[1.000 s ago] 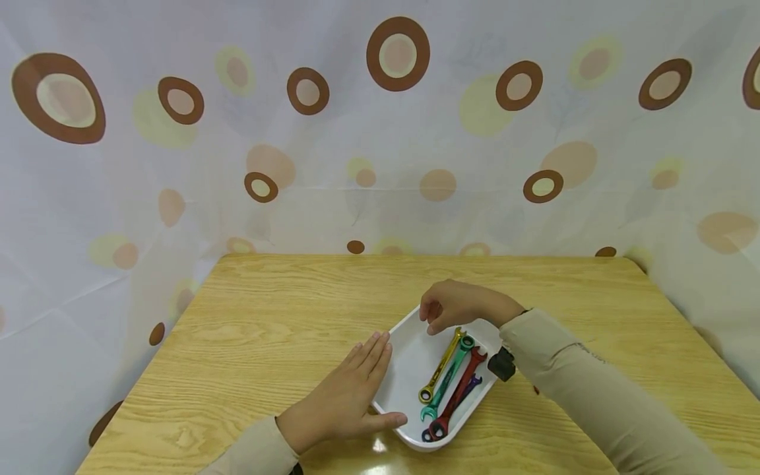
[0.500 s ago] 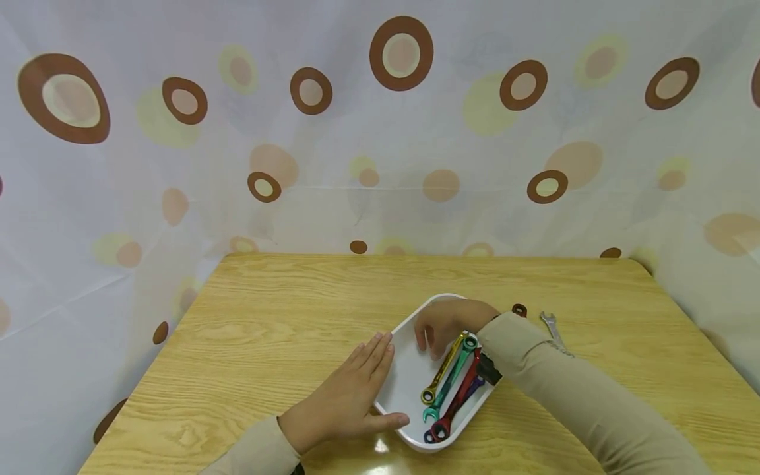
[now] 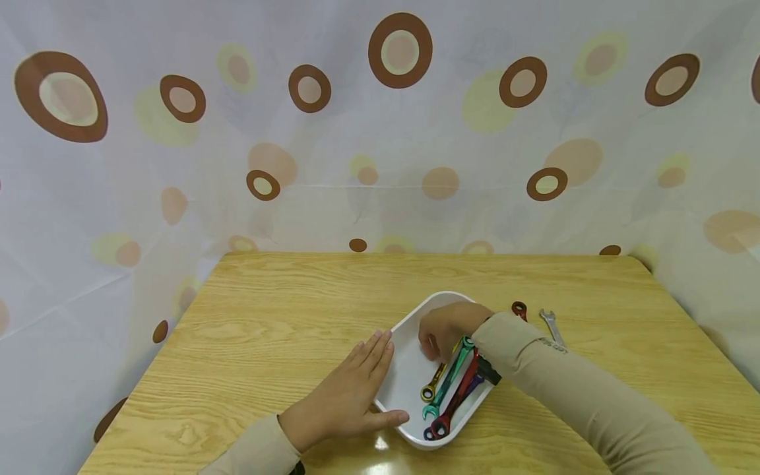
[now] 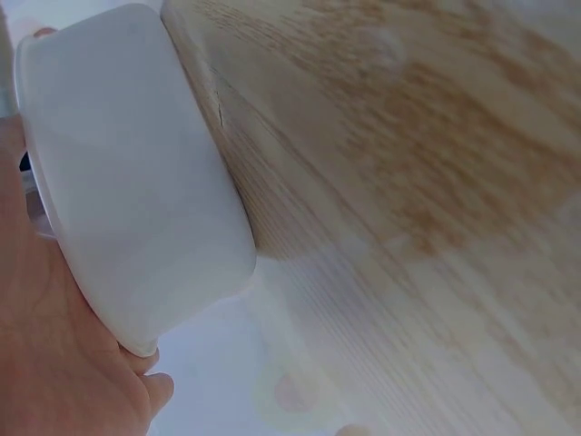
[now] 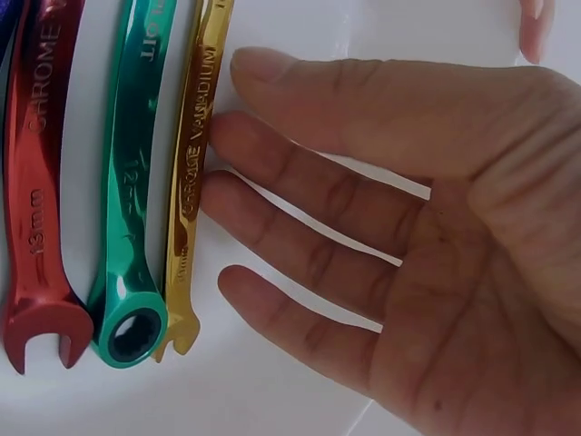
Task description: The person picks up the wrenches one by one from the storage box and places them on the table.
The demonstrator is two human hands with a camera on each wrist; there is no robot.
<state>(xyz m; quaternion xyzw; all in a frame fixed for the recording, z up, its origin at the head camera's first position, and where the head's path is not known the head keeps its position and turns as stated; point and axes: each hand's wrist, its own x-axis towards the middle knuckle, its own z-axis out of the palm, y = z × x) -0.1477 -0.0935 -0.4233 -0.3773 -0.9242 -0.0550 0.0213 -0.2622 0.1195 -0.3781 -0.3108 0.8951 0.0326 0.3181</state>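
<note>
A white plastic tray [image 3: 399, 377] sits tilted to my view on the table, holding several ratcheting wrenches side by side. My left hand [image 3: 349, 392] lies with straight fingers along its left rim; the left wrist view shows the palm against the tray's outer wall [image 4: 136, 182]. Inside the tray is my right hand [image 3: 446, 327], thumb and fingers loosely bent, fingertips right at the edge of the gold wrench [image 5: 191, 154]. Beside that lie a green wrench [image 5: 132, 182], a red wrench [image 5: 41, 200] and a purple wrench [image 3: 473, 385]. From above, the right hand hides the gold wrench's upper end.
On the wooden table [image 3: 285, 310], right of the tray, lie a silver wrench [image 3: 552, 326] and a dark red wrench [image 3: 519, 309], partly hidden by the right sleeve [image 3: 584, 376]. A patterned cloth [image 3: 332, 145] hangs behind the table.
My right hand has come down into the tray and reached the gold wrench's side. As the forearm shifted, the silver and dark red wrenches came into view. The left hand stays put.
</note>
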